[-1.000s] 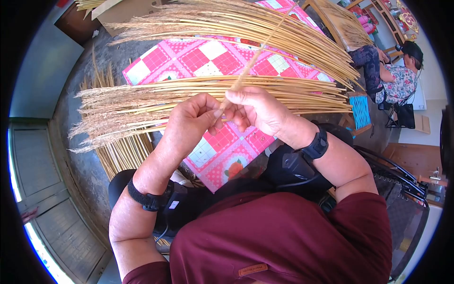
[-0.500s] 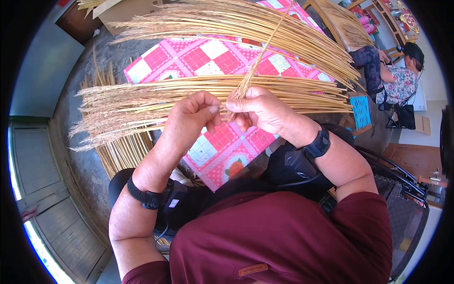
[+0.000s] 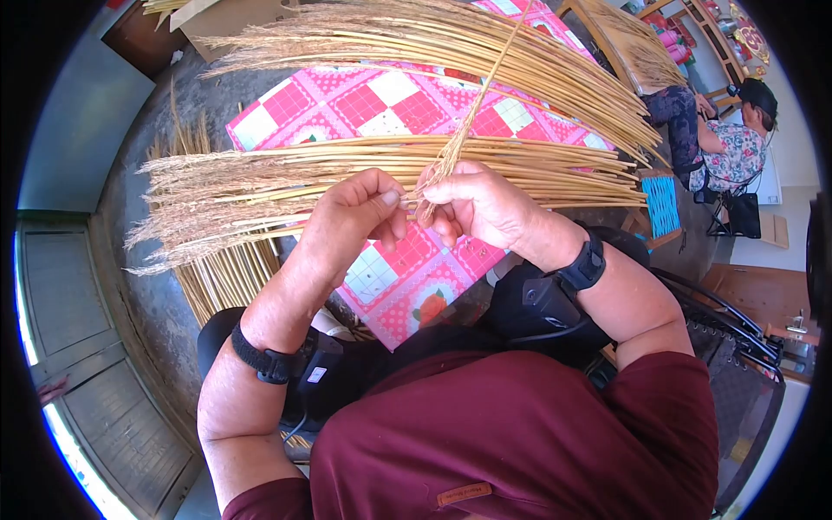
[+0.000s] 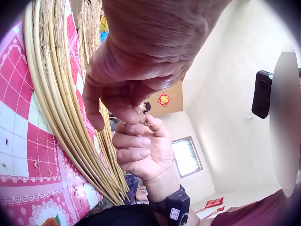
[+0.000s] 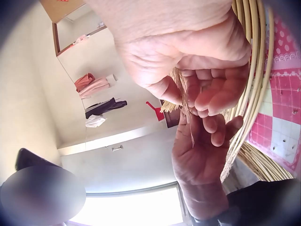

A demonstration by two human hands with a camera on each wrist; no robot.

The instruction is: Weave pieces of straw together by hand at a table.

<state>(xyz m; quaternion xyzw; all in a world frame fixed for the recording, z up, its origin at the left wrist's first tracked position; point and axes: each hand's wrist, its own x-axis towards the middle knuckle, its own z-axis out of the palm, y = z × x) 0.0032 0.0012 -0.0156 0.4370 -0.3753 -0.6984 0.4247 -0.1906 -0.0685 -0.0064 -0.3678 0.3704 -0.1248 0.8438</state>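
Note:
A single grass stalk (image 3: 498, 69) rises away from the body in the head view, its feathery plume (image 3: 452, 154) at the near end. The right hand (image 3: 481, 204) pinches that plume between thumb and fingers. Just to its left, the left hand (image 3: 355, 212) has thumb and index finger pinched on thin strands at the plume's tip. Up close in the left wrist view, the left hand (image 4: 150, 52) meets the right hand (image 4: 146, 150) at the strands. Plume fibres (image 5: 181, 84) show under the right hand (image 5: 188, 52) in the right wrist view, with the left hand (image 5: 202, 155) below.
Two bundles of long stalks, a far one (image 3: 416, 35) and a near one (image 3: 537, 165), lie across a pink checked cloth (image 3: 381, 104). More stalks (image 3: 230, 282) lie at the left. A seated person (image 3: 732, 147) and a blue woven stool (image 3: 660, 205) are at the right.
The plume has spread out above the right hand, where it was narrow and drawn together before. The left hand has shifted slightly left, and its fingers now pinch the tip strands.

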